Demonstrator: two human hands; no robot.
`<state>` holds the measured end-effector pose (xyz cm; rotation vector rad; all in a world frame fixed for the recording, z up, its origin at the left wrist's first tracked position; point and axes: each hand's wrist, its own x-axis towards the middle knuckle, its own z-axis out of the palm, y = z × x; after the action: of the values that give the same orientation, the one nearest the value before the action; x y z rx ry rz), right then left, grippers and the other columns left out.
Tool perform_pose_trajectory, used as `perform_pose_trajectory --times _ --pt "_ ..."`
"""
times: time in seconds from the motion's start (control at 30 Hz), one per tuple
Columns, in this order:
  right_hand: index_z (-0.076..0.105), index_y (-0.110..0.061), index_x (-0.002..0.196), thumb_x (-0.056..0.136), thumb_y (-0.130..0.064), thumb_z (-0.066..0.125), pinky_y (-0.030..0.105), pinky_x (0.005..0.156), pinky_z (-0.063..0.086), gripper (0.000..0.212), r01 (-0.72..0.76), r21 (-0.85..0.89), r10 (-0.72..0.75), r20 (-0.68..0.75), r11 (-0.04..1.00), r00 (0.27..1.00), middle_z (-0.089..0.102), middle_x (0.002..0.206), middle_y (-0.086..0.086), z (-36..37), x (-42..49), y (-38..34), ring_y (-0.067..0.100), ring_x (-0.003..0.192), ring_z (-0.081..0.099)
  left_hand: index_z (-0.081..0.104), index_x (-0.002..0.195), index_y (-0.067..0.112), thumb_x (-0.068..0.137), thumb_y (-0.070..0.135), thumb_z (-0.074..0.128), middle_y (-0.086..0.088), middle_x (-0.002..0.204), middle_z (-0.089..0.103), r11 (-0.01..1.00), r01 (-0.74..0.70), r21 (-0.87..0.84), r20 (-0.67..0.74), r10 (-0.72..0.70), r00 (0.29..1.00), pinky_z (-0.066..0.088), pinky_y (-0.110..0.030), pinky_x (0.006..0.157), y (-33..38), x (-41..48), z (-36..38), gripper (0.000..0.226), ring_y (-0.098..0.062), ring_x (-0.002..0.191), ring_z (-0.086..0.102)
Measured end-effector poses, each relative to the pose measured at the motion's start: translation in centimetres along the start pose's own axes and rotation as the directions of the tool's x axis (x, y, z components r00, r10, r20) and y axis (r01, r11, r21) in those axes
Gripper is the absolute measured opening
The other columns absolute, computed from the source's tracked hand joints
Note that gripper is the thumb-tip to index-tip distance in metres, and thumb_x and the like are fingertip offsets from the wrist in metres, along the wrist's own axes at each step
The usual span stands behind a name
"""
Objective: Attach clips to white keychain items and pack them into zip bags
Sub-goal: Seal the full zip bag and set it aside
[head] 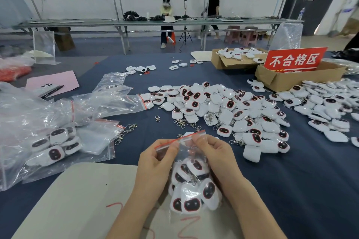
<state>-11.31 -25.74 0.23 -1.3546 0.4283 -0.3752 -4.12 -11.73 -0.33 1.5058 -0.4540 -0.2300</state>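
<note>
A clear zip bag (191, 147) with a red seal strip hangs between my two hands at the lower centre, filled with several white keychain items (194, 186) that have dark, red-rimmed faces. My left hand (155, 163) pinches the left end of the bag's top edge. My right hand (211, 153) pinches the right end of it. A large heap of loose white keychain items (223, 110) covers the blue table beyond the hands. Loose metal clips (182, 122) lie in front of the heap.
A pile of empty and filled zip bags (58, 122) sits at the left. A white board (81, 200) lies under my forearms. Two cardboard boxes (287, 77) and a red sign (295, 59) stand at the back right. Two people are at a far table.
</note>
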Motion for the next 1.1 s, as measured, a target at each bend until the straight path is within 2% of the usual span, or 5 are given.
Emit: perform_pose_trajectory --times 0.13,0.33,0.6,0.93,1.1 --pt "0.079 -0.02 0.092 0.091 -0.042 0.069 0.032 0.069 0.059 0.025 0.008 0.01 -0.008 -0.007 1.0 1.0 0.078 0.09 0.011 -0.1 0.1 0.2 0.025 0.076 0.075 0.075 0.088 0.037 0.096 0.025 0.068 0.007 0.086 0.078 1.0 -0.004 0.009 -0.006 0.004 1.0 0.054 -0.015 0.065 -0.2 0.1 -0.1 0.016 -0.007 0.079 0.074" --pt "0.079 -0.014 0.092 0.088 -0.039 0.073 0.049 0.084 0.06 0.026 -0.032 0.11 0.04 -0.07 0.993 0.997 0.076 0.094 0.018 -0.3 0.8 0.6 0.035 0.084 0.073 0.075 0.091 0.036 0.095 0.028 0.068 0.007 0.088 0.078 1.0 -0.007 0.01 -0.017 0.007 1.0 0.057 -0.022 0.07 -0.6 0.3 -0.2 0.011 -0.009 0.082 0.074" --pt "0.079 -0.02 0.09 0.077 -0.052 0.074 0.046 0.081 0.062 0.035 -0.01 0.091 0.014 -0.042 0.996 0.999 0.078 0.093 0.012 -0.5 1.0 0.8 0.03 0.08 0.074 0.075 0.092 0.036 0.095 0.03 0.068 0.007 0.088 0.078 1.0 0.002 0.008 -0.019 -0.002 1.0 0.055 -0.02 0.068 -0.7 0.4 -0.2 0.01 -0.009 0.081 0.074" --pt "0.079 -0.018 0.088 0.095 -0.036 0.065 0.064 0.089 0.052 0.023 -0.013 0.102 0.027 -0.138 0.995 0.99 0.076 0.092 0.02 -0.4 1.2 0.9 0.036 0.081 0.063 0.076 0.09 0.035 0.094 0.03 0.07 0.006 0.084 0.077 1.0 0.008 0.013 -0.049 -0.008 0.999 0.052 -0.014 0.064 -0.8 0.5 -0.2 0.009 -0.005 0.075 0.071" --pt "0.078 -0.019 0.093 0.097 -0.039 0.061 0.047 0.082 0.06 0.026 0.022 0.07 -0.017 -0.059 0.997 0.998 0.077 0.098 0.012 -0.7 1.2 1.1 0.035 0.089 0.074 0.074 0.087 0.033 0.093 0.031 0.071 0.005 0.083 0.077 0.999 0.029 0.032 -0.066 -0.027 0.997 0.051 -0.014 0.061 -0.8 0.6 -0.7 0.007 -0.005 0.073 0.07"
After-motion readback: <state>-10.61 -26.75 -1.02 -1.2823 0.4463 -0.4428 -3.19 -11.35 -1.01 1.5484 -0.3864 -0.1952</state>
